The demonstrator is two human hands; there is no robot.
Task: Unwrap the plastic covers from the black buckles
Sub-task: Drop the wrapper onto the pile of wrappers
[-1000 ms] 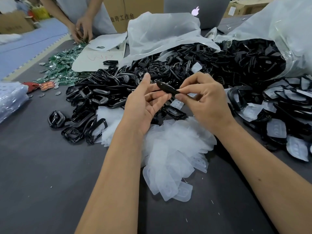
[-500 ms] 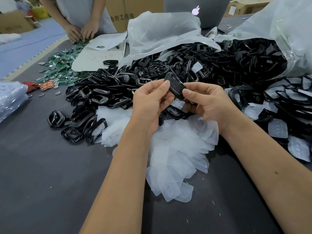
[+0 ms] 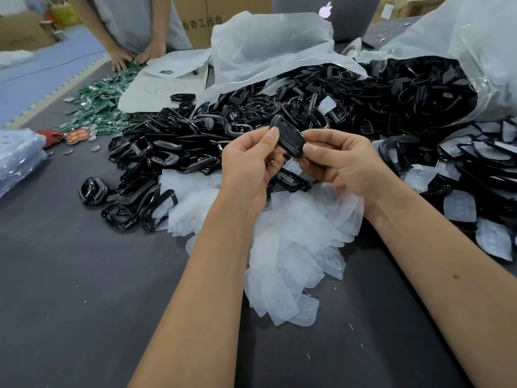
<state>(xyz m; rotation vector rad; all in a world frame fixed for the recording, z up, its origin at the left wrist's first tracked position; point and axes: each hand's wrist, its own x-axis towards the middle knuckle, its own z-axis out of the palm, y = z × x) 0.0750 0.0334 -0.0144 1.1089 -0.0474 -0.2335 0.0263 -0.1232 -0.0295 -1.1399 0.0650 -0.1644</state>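
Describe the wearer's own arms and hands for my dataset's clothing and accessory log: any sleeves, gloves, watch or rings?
Both forearms are bare as far as the frame shows; no sleeve edge is in view. The left hand and the right hand wear no gloves, and no ring, watch or wristband shows. The nails that show are short and unpainted. The right forearm carries one small dark mark.

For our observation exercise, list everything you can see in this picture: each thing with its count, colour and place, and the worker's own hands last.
black buckle: one, black, held up between both hands
buckle heap: many, black, across mid table
plastic covers: many, translucent white, piled below the hands
big bag: one, clear, upper right
circuit boards: many, green, upper left
laptop: one, grey, far edge
cardboard box: one, brown, far edge
second person: one, far left
table: one, dark grey
left hand: grips the buckle
right hand: grips the buckle
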